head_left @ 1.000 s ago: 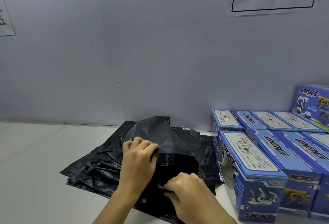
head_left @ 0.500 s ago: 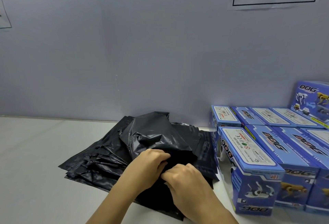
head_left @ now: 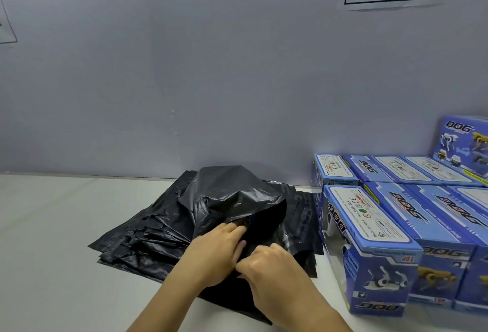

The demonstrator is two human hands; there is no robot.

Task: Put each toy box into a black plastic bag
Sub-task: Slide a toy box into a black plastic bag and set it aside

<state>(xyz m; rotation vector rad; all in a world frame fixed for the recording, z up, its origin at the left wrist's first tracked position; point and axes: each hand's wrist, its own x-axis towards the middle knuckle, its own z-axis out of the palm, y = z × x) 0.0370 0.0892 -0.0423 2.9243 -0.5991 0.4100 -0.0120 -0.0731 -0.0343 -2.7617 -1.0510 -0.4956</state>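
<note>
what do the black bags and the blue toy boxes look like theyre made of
The black bags: thin plastic film, semi-glossy, judging by the soft crumples and grey sheen on the raised bag that both hands work at. The blue toy boxes: most likely printed cardboard with a smooth, slightly shiny coat, given crisp straight edges, flat panels and sharp printed graphics; thickness cannot be told.

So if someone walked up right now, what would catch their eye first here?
Probably the bulging black bag in the middle, atop a pile of flat black bags, with the left hand and right hand working at its opening. Next, the blue toy boxes packed together on the table's right side.
</note>
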